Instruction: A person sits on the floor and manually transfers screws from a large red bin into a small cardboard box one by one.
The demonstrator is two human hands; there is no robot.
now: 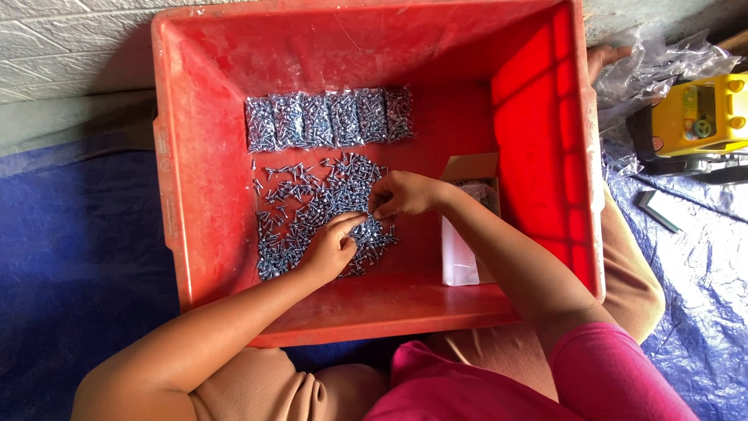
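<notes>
Red plastic crate: loose screws, six small bagged packs of screws, open cardboard box. Left hand fingers pinched on loose screws; right hand fingers curled together, contents unclear.

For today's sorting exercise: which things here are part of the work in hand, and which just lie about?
In use: left hand, right hand, loose screws, packets of screws, red tub, small box.
Lying about: yellow toy, clear plastic wrap, blue sheet.

Glossy, scuffed red plastic crate; shiny metal screws (some in clear plastic packets); crinkled blue tarpaulin.
</notes>
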